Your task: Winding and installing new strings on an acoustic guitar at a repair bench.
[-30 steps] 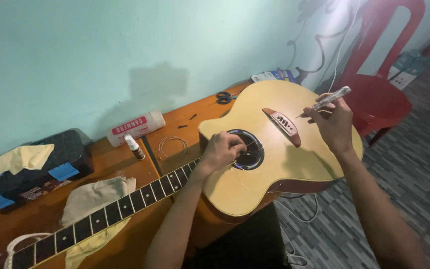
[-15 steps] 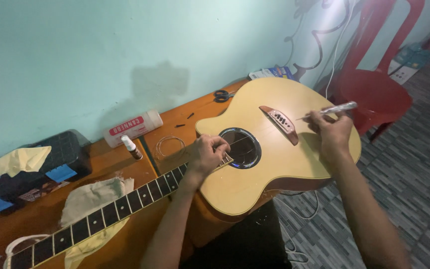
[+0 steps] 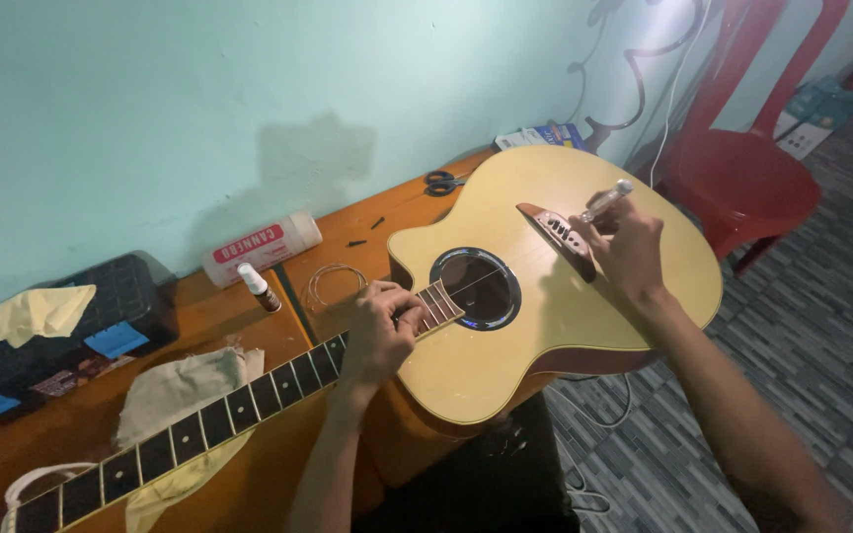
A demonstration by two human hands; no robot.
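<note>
- Head view: guitar (image 3: 545, 326) lies face up on an orange table (image 3: 249, 316), neck (image 3: 199, 424) running left over a cloth (image 3: 180, 395)
- Left hand (image 3: 379, 331) is curled, pressing the fretboard end beside the soundhole (image 3: 476, 288)
- Right hand (image 3: 629, 242) grips a slim silver tool (image 3: 607, 200) above the bridge (image 3: 557, 235)
- Progress, as judged: one string seems to cross the soundhole; the rest look unfitted, a coiled string (image 3: 333, 286) waiting on the table
- Nearby: bottle (image 3: 257, 284), scissors (image 3: 441, 182), red chair (image 3: 742, 178)
</note>
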